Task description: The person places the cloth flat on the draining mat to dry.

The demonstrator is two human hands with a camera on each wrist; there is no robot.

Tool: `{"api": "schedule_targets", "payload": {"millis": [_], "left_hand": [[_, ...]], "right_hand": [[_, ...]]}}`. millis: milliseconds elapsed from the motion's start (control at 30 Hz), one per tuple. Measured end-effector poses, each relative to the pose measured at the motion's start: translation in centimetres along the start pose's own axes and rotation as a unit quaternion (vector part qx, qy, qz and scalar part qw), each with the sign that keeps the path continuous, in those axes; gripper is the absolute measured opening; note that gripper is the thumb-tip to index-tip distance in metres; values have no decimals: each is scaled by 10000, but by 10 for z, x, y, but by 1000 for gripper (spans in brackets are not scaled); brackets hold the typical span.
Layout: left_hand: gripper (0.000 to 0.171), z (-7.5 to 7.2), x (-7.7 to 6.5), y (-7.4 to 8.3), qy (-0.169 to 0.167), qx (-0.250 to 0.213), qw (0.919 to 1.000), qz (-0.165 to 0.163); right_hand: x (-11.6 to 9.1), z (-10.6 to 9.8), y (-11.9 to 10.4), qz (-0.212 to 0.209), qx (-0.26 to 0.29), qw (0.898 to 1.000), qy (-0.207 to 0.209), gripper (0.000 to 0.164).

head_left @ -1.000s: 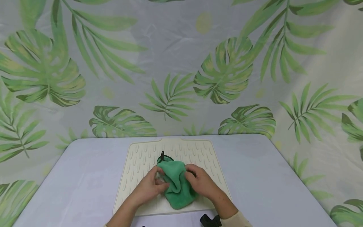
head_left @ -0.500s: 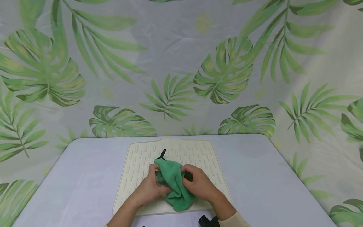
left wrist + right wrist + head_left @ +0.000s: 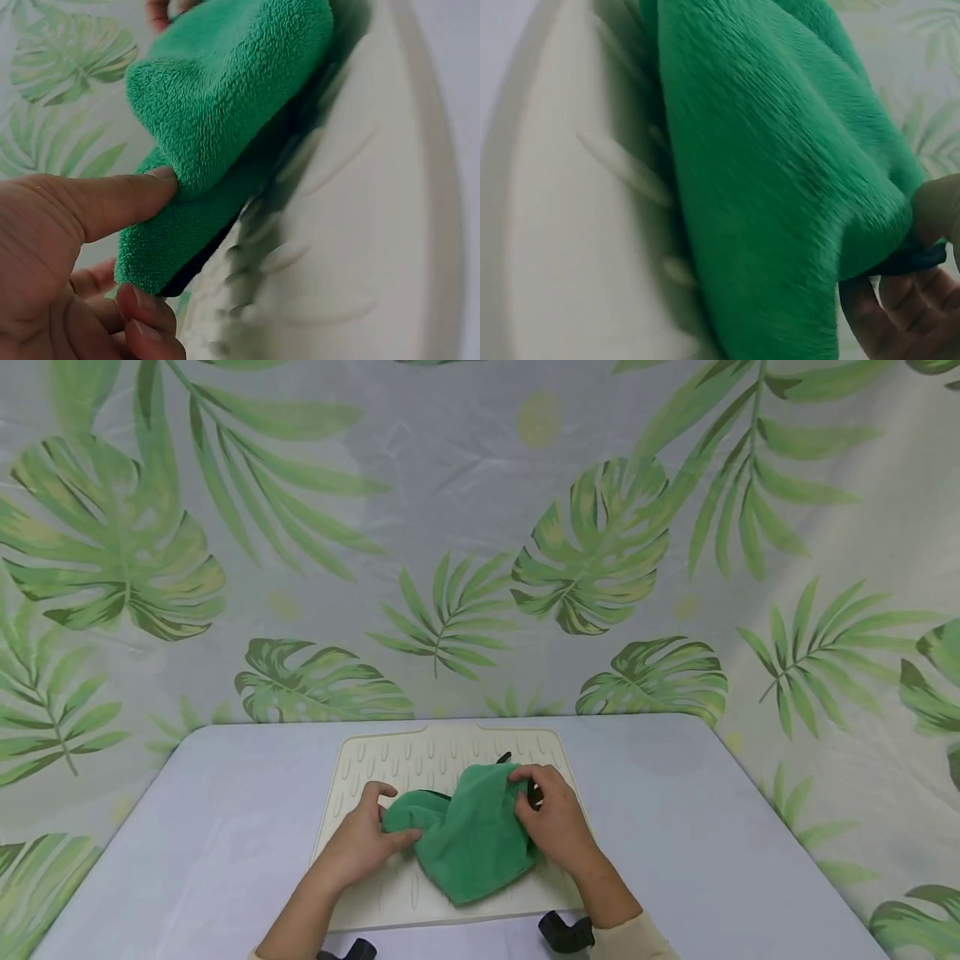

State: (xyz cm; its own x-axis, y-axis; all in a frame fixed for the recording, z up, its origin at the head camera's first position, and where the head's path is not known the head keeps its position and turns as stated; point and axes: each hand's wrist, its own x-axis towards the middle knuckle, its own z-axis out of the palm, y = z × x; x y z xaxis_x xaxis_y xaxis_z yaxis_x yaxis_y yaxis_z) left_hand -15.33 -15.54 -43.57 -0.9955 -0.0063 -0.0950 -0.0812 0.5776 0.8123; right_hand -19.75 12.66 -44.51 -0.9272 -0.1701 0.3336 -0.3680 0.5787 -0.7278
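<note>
green cloth: folded and bunched above the cream mat (image 3: 375,893), strung between the two hands, its lower corner hanging toward the person; where it touches the mat is hard to tell.
cloth's long axis: no single clear one in the bunched shape; its widest reach runs from the left hand up and across to the right hand.
trim and tab: dark trim (image 3: 196,264) lines the edge by the left fingers; a black tab (image 3: 505,757) sticks out at the far side, nearer the right hand.
left hand: the left hand (image 3: 363,839) holds the narrow left end of the green cloth (image 3: 472,843) loosely, thumb on a fold, fingertips at the trimmed edge.
right hand: the right hand (image 3: 555,818) pinches the upper right edge, thumb and fingers close together.
cloth from each grip: rightward from the left hand, leftward and nearer the person from the right; the bulk lies nearer the right hand.
table: the white table (image 3: 225,827) spreads beneath the mat.
backdrop: a leaf-print curtain (image 3: 457,527) behind.
</note>
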Motion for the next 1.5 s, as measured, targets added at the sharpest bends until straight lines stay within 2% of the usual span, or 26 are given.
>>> {"api": "schedule_targets", "payload": {"millis": [233,400,467,567,667,800,867,900,1033,1133,1333,1500], "left_hand": [[70,-13,0,-1,153,237,9995,-123],[64,-15,1,-1,490,230,9985,-5],[62,-16,2,-1,629,200,9978,79],[60,-18,1,1,730,176,9971,140],[60,-21,0,3,653,176,9976,144],[58,-26,-3,2,330,149,9993,119],[56,-28,-4,2,159,178,9997,72],[55,-29,-4,2,83,204,9997,84],[51,-31,-7,4,-130,277,9995,79],[49,-32,-8,6,-216,181,9996,19],[39,-34,-7,7,-105,111,9999,-31],[36,-37,-6,4,73,-367,9993,-18]], "right_hand": [[3,-12,3,384,-426,9983,87,42],[5,-18,3,676,-586,9959,-153,51],[5,-20,4,812,-664,9940,-317,47],[4,-21,5,987,-792,9908,-486,31],[4,-21,7,1067,-851,9893,-517,12],[4,-19,9,1052,-828,9890,-629,12],[4,-18,10,1067,-756,9883,-787,5],[3,-18,10,1051,-744,9877,-881,5],[2,-18,10,948,-775,9857,-1154,29],[1,-18,10,839,-808,9860,-1197,31],[1,-15,12,790,-915,9866,-1096,8],[2,-15,13,863,-825,9857,-1190,13]]}}
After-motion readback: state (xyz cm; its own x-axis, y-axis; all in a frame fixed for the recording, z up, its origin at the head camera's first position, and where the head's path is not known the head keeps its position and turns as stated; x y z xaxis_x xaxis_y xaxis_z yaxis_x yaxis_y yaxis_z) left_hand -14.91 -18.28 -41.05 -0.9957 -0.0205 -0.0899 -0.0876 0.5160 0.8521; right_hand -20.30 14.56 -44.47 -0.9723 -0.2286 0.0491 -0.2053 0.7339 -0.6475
